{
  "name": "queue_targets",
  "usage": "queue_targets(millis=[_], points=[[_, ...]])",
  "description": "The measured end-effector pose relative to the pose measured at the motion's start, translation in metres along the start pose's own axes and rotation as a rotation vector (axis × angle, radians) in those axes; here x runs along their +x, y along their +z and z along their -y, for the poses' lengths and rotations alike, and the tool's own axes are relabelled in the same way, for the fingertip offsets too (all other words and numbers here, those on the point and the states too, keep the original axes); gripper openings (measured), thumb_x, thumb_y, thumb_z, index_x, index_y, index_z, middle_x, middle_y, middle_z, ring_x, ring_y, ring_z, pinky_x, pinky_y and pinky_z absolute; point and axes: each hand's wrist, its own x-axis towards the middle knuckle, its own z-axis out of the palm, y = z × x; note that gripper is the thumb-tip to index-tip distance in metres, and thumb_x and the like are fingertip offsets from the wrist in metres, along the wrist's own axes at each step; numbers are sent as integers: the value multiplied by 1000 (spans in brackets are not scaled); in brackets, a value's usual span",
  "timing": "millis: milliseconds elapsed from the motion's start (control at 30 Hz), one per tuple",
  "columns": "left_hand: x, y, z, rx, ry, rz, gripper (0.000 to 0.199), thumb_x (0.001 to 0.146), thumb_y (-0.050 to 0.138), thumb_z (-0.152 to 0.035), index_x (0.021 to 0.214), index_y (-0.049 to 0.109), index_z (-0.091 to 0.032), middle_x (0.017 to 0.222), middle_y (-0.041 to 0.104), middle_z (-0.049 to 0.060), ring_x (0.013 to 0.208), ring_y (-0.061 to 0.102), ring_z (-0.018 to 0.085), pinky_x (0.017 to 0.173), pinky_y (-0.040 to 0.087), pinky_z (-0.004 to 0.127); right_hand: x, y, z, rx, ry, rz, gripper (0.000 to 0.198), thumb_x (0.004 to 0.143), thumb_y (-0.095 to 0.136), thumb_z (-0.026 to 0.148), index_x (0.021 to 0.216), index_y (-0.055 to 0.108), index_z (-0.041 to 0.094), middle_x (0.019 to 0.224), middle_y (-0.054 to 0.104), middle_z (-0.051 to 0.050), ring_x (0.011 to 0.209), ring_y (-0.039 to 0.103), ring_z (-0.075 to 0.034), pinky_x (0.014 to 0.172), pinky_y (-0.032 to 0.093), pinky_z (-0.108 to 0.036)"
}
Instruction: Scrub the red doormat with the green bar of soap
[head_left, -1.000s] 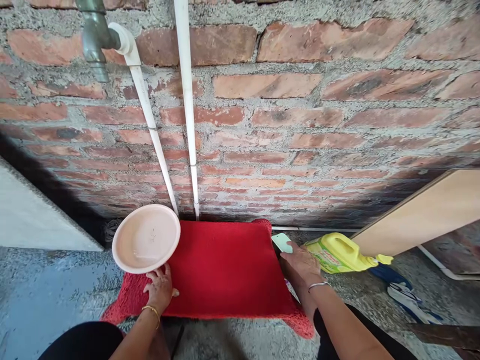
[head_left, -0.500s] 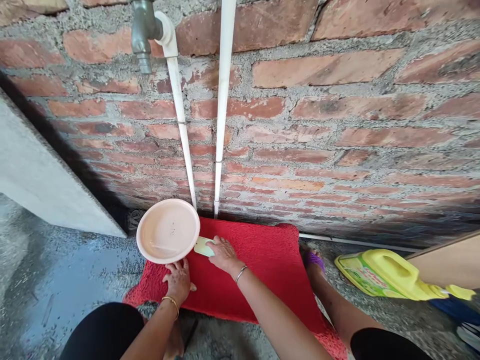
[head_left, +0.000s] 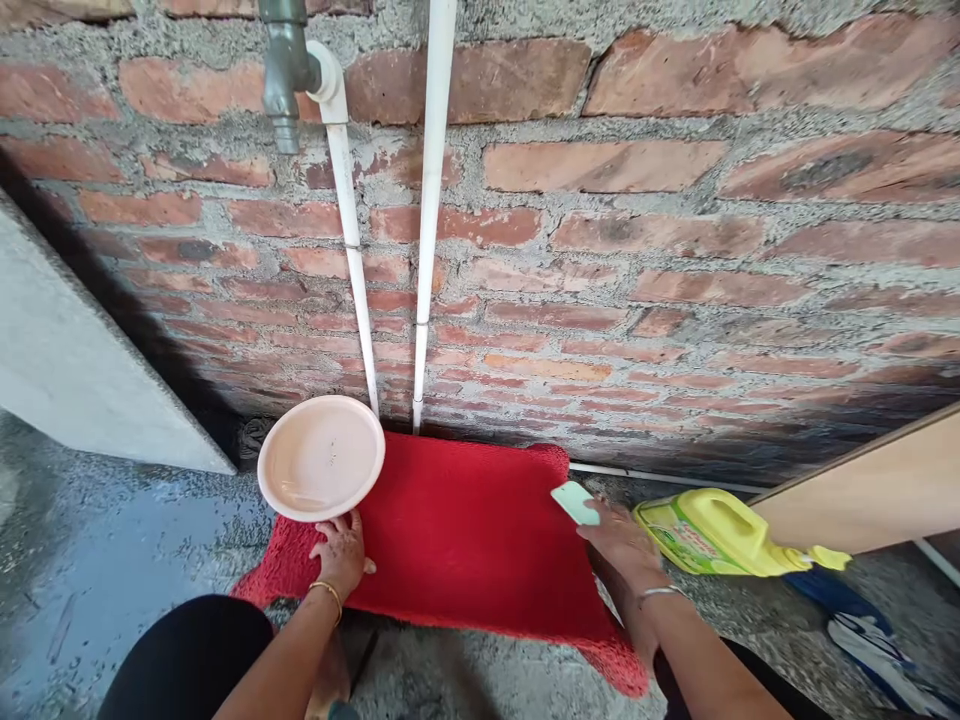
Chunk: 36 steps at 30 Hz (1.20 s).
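A red, thick-piled mat (head_left: 465,540) is spread low in front of me, its edges drooping. My left hand (head_left: 341,555) lies on its left part with fingers spread, just under the near rim of a pale pink basin (head_left: 322,460); whether the fingertips touch the rim, I cannot tell. The basin stands tilted at the mat's far left corner, with small dark marks on its bottom. Past the mat's right edge, my right hand (head_left: 619,540) grips a flat, pale green rectangular piece with rounded corners (head_left: 574,502). Its underside is hidden.
A yellow jug (head_left: 712,535) lies on its side at the right, near a tan board (head_left: 862,480) and blue-and-white shoes (head_left: 870,635). White pipes (head_left: 427,220) and a grey tap (head_left: 283,80) run along the brick wall. A grey slab (head_left: 90,360) leans left, beside wet floor.
My right hand has carried the pale green piece from beside the basin across to the mat's right edge. My left hand keeps its place by the basin. The view has shifted slightly right.
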Motion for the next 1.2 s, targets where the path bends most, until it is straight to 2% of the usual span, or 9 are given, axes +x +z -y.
queue_targets(millis=[67, 133, 200, 367, 467, 567, 667, 900, 1200], points=[[0, -2, -1, -7, -4, 3, 105, 64, 84, -54, 153, 42, -20, 138, 54, 32, 124, 51, 54, 68, 59, 58, -2, 0, -6, 13, 65, 21, 47, 84, 56, 35, 129, 67, 26, 130, 64, -19, 115, 64, -32, 95, 48, -41], [0, -4, -1, -13, -6, 8, 106, 63, 86, -52, 153, 42, -20, 138, 54, 33, 125, 51, 54, 69, 59, 59, -7, 1, 12, 30, 9, 57, 50, 84, 56, 36, 132, 65, 24, 132, 62, -19, 120, 62, -32, 99, 46, -41], [0, -5, -1, -20, -8, 16, 106, 62, 86, -52, 154, 42, -21, 138, 54, 32, 125, 51, 54, 69, 59, 59, -17, 3, 50, 48, -129, 79, 52, 84, 58, 36, 134, 63, 24, 132, 62, -15, 121, 60, -30, 103, 44, -39], [1, -7, -1, -43, -13, 33, 110, 60, 86, -56, 154, 41, -23, 138, 54, 30, 124, 50, 54, 69, 58, 61, -48, 13, 178, 61, -523, 179, 53, 79, 63, 28, 132, 65, 29, 126, 61, -8, 117, 57, -25, 103, 39, -34], [0, -9, -1, -57, -19, 40, 111, 59, 86, -56, 154, 40, -24, 139, 54, 29, 125, 49, 54, 70, 58, 60, -60, 21, 242, 32, -610, 220, 51, 80, 64, 28, 131, 65, 28, 124, 60, -9, 114, 57, -26, 101, 39, -35], [0, -12, 0, -61, -14, 43, 110, 59, 86, -56, 154, 41, -23, 139, 54, 29, 126, 49, 54, 70, 58, 59, -63, 28, 281, 30, -616, 236, 51, 83, 63, 30, 134, 63, 27, 124, 59, -10, 113, 58, -26, 98, 40, -35], [0, -13, 1, -56, -5, 50, 110, 59, 87, -56, 153, 42, -21, 139, 54, 31, 125, 49, 54, 71, 57, 58, -59, 29, 288, 17, -613, 274, 53, 83, 64, 29, 136, 63, 26, 127, 59, -12, 115, 59, -27, 98, 41, -35], [3, -10, 2, -62, 0, 71, 115, 57, 87, -61, 155, 39, -24, 138, 55, 30, 124, 50, 54, 71, 56, 58, -42, 14, 253, -87, -510, 253, 50, 82, 62, 23, 131, 67, 28, 125, 62, -10, 110, 61, -26, 97, 41, -35], [2, -16, 3, -69, 5, 84, 111, 59, 88, -56, 154, 41, -21, 138, 55, 31, 124, 50, 53, 71, 57, 58, -51, 31, 288, -29, -628, 274, 56, 81, 64, 23, 136, 63, 31, 126, 60, -9, 115, 58, -26, 99, 39, -34]])
